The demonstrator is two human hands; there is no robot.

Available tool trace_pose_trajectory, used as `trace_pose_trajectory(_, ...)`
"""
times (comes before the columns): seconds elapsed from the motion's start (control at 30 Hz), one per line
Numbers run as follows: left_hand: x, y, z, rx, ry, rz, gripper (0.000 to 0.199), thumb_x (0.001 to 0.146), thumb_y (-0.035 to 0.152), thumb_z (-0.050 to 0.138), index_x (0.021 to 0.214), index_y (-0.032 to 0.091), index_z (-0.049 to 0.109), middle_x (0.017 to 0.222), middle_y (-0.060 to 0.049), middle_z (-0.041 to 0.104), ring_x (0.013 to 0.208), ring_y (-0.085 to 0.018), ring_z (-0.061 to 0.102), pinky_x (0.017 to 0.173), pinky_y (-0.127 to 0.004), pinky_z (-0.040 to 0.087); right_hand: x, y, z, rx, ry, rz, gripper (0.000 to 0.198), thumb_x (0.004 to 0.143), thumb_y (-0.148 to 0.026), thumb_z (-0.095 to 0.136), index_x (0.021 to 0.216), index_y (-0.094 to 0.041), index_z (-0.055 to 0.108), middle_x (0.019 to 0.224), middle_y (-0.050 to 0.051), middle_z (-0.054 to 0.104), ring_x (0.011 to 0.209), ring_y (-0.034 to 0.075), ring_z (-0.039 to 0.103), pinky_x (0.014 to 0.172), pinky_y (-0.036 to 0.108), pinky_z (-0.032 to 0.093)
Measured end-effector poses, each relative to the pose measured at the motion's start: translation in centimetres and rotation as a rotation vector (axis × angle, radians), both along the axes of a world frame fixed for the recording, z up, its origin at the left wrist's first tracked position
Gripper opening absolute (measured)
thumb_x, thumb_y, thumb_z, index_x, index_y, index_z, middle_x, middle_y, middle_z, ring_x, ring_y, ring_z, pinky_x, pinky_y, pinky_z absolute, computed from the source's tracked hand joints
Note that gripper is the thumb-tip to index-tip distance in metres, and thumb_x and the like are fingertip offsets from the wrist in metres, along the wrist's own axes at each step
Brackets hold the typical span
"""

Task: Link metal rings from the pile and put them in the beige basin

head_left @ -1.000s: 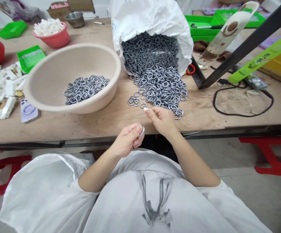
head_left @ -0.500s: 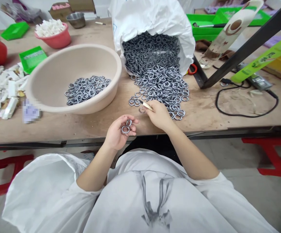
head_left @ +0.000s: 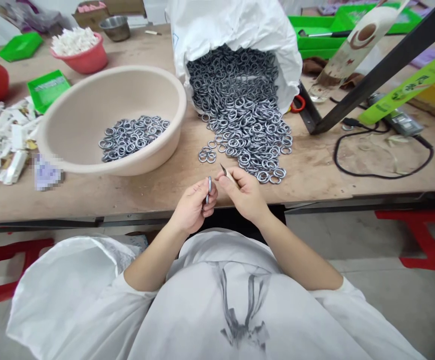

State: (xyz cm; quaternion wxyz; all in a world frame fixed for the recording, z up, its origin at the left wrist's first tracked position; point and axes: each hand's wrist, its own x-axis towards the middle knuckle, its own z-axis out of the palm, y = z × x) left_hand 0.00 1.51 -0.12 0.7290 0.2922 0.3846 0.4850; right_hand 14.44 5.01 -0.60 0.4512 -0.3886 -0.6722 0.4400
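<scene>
Near the table's front edge my left hand [head_left: 194, 204] is closed on a grey ring [head_left: 208, 190], held edge-on between thumb and fingers; whether more rings are in the palm is hidden. Close beside it, my right hand [head_left: 244, 194] grips a small knife [head_left: 225, 172] with a pale handle, its dark pointed blade directed up and left. Behind my right hand, a heap of grey rings [head_left: 255, 132] spills from a white sack [head_left: 236, 25] onto the table. To the left stands a wide beige basin [head_left: 67, 120] with a smaller pile of rings [head_left: 132, 137] inside.
White pieces [head_left: 10, 130] lie heaped at the left, near a green tray [head_left: 48, 90] and a red bowl [head_left: 85, 60]. On the right are a dark metal bar [head_left: 375, 70], a black cable [head_left: 375, 176], red-handled scissors [head_left: 298, 104] and a bottle [head_left: 347, 60].
My right hand has drawn back from the loose rings toward my left hand, still with the knife. My left hand's fingers have closed, and the ring has turned edge-on.
</scene>
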Motion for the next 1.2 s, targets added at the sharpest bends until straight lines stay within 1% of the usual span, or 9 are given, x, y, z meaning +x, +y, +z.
trace_pose_trajectory(0.1,0.0,0.0,-0.2,0.054,0.03,0.051,0.048,0.074,0.054,0.078,0.072,0.018,0.046,0.057,0.008,0.038,0.044,-0.003,0.027,0.038,-0.013,0.02,0.8,-0.7,0.5,0.227,-0.233,-0.016,0.04,0.095,-0.051,0.052,0.076,-0.018,0.063,0.069,0.001,0.059,0.067,0.014,0.052,0.065,0.028,0.036)
trace_pose_trajectory(0.23,-0.1,-0.1,-0.7,0.086,0.058,0.044,0.049,0.072,0.055,0.079,0.074,0.019,0.047,0.053,0.009,0.036,0.044,-0.004,0.025,0.039,-0.014,0.021,1.2,-1.4,1.1,0.322,-0.375,0.032,0.045,0.098,-0.05,0.047,0.067,-0.018,0.056,0.064,0.0,0.053,0.062,0.012,0.046,0.061,0.028,0.03)
trace_pose_trajectory(0.43,-0.9,-0.4,-1.2,0.16,0.103,-0.04,0.046,0.077,0.055,0.075,0.073,0.017,0.049,0.057,0.007,0.035,0.046,-0.004,0.025,0.042,-0.015,0.022,1.8,-0.8,1.4,0.291,-0.49,0.09,0.048,0.097,-0.051,0.047,0.063,-0.018,0.056,0.061,-0.001,0.052,0.058,0.011,0.043,0.059,0.027,0.027)
trace_pose_trajectory(0.57,-1.4,-0.9,-1.3,0.231,0.119,-0.163,0.043,0.085,0.052,0.068,0.068,0.015,0.051,0.059,0.005,0.039,0.047,-0.004,0.031,0.043,-0.016,0.028,2.0,2.2,0.8,0.132,-0.641,-0.107,0.051,0.097,-0.055,0.044,0.067,-0.019,0.064,0.059,0.001,0.057,0.06,0.014,0.05,0.059,0.027,0.028)
trace_pose_trajectory(0.67,-1.7,-1.0,-1.0,0.182,0.099,-0.08,0.041,0.085,0.048,0.069,0.068,0.016,0.051,0.059,0.004,0.044,0.047,-0.005,0.036,0.043,-0.018,0.033,1.0,5.0,0.6,0.141,-0.755,-0.171,0.039,0.095,-0.053,0.05,0.093,-0.021,0.072,0.083,0.004,0.072,0.077,0.02,0.062,0.066,0.028,0.036)
trace_pose_trajectory(0.77,-2.2,-0.8,-0.7,0.086,0.078,-0.009,0.031,0.083,0.044,0.071,0.078,0.016,0.058,0.061,0.003,0.051,0.046,-0.006,0.039,0.042,-0.018,0.036,-0.8,7.3,0.7,0.211,-0.879,-0.143,0.035,0.09,-0.046,0.062,0.117,-0.025,0.069,0.114,0.007,0.072,0.098,0.026,0.065,0.075,0.031,0.042)
trace_pose_trajectory(0.93,-3.0,-0.2,-0.5,-0.046,-0.017,0.097,0.014,0.077,0.026,0.064,0.089,0.018,0.062,0.055,0.003,0.05,0.046,-0.01,0.043,0.036,-0.016,0.032,-2.9,9.5,0.4,0.211,-1.062,-0.099,0.027,0.092,-0.035,0.06,0.112,-0.021,0.07,0.117,0.012,0.069,0.1,0.028,0.066,0.077,0.035,0.045)
trace_pose_trajectory(1.07,-3.2,0.6,-0.1,-0.14,-0.084,0.169,0.009,0.075,0.026,0.056,0.074,0.017,0.056,0.062,0.0,0.053,0.052,-0.012,0.052,0.035,-0.016,0.033,-1.7,8.9,0.6,0.149,-0.873,-0.153,0.022,0.094,-0.031,0.056,0.099,-0.017,0.072,0.106,0.012,0.07,0.094,0.026,0.065,0.077,0.034,0.045)
trace_pose_trajectory(1.2,-2.3,1.2,0.0,-0.139,-0.039,0.142,0.012,0.074,0.026,0.059,0.077,0.015,0.059,0.068,-0.003,0.06,0.055,-0.012,0.056,0.036,-0.017,0.037,0.3,6.0,0.8,-0.044,-0.266,0.042,0.027,0.094,-0.037,0.055,0.086,-0.016,0.069,0.085,0.005,0.07,0.079,0.018,0.062,0.075,0.03,0.046)
